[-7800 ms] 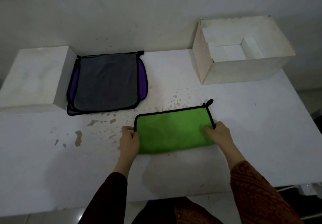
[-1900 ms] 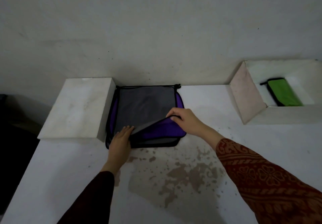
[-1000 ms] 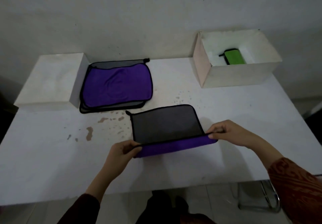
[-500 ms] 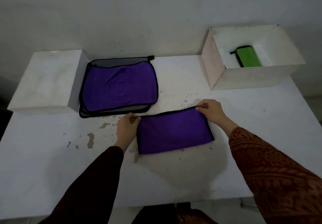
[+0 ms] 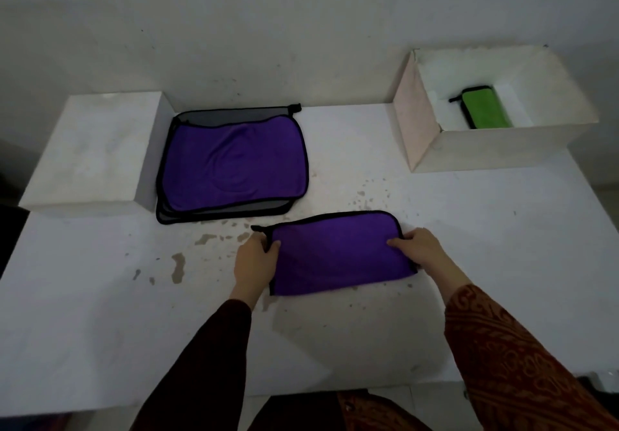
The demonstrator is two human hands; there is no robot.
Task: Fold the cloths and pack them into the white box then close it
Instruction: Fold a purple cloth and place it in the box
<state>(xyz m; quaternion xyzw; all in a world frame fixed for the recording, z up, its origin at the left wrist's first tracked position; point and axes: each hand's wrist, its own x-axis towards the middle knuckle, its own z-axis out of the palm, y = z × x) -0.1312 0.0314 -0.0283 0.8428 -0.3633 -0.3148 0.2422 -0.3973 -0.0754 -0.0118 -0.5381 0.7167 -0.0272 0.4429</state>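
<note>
A white desk [image 5: 335, 347] stands against a pale wall. The left hand [image 5: 256, 259] pinches the left edge of the folded purple cloth [image 5: 338, 253], its fingers curled over the black trim; the right hand [image 5: 420, 246] grips the right edge the same way. The cloth lies flat between them. Beyond the left fingers lies a stack of purple and grey cloths [image 5: 234, 162], beside a closed white block [image 5: 90, 149]. Beyond the right fingers sits the open white box [image 5: 495, 149], a folded green cloth [image 5: 485, 112] inside.

No legible txt, labels, brands or nos. anywhere; all surfaces plain.
</note>
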